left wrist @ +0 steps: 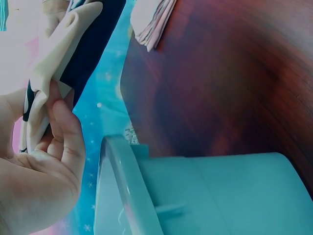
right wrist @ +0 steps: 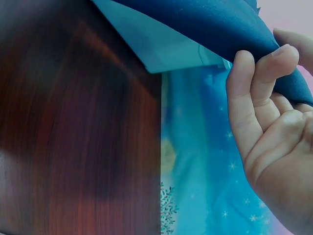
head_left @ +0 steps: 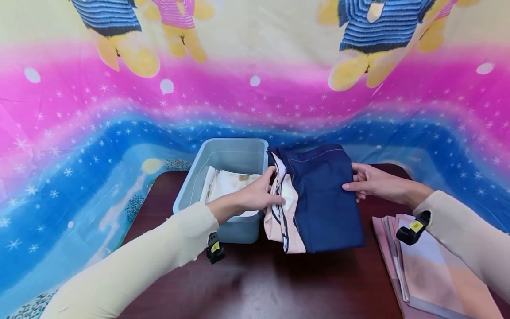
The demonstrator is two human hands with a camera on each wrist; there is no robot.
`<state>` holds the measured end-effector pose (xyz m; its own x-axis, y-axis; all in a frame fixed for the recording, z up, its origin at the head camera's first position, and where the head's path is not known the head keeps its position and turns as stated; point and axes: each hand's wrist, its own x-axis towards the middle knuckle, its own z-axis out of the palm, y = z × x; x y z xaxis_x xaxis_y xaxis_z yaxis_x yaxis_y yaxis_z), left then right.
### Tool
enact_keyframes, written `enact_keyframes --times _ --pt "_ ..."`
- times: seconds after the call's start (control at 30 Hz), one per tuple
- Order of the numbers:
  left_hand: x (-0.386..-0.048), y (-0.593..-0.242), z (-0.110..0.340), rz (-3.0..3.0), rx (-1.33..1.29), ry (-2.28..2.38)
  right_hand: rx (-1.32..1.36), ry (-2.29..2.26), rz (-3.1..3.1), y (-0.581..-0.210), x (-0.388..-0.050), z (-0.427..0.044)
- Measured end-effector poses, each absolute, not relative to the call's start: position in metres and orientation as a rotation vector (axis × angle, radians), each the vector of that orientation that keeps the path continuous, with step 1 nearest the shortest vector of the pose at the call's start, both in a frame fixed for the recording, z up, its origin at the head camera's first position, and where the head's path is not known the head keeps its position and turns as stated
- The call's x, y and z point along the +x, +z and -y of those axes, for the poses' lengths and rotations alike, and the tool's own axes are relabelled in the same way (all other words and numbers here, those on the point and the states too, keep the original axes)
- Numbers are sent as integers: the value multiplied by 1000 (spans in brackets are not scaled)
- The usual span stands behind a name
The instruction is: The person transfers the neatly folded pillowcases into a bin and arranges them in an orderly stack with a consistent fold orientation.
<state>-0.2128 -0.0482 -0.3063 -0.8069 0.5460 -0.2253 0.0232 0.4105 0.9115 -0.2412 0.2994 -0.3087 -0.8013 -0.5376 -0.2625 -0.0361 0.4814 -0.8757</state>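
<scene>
Folded navy-and-peach fabric (head_left: 326, 199) held up between hands, just right of blue-grey plastic bin (head_left: 239, 232). Left hand (head_left: 256, 193), nearer bin, pinches peach edge; right hand (head_left: 370, 182) pinches navy edge. Long axis unclear.

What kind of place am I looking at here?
Probably an indoor tabletop set up for handling folded cloth: a dark wooden table, a plastic bin holding white cloth, and a cartoon-printed backdrop hung behind.

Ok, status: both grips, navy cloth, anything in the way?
Left grip pinching navy cloth by its pink side, right grip holding opposite edge. Cloth folded, held above table, beside bin. White cloth in bin; no obstruction seen.
</scene>
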Motion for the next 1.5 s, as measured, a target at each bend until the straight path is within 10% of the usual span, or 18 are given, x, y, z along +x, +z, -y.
enact_keyframes --times 1.5 --pt "-220 -291 116 -2257 402 1246 -545 -1367 -2160 -308 -250 -239"
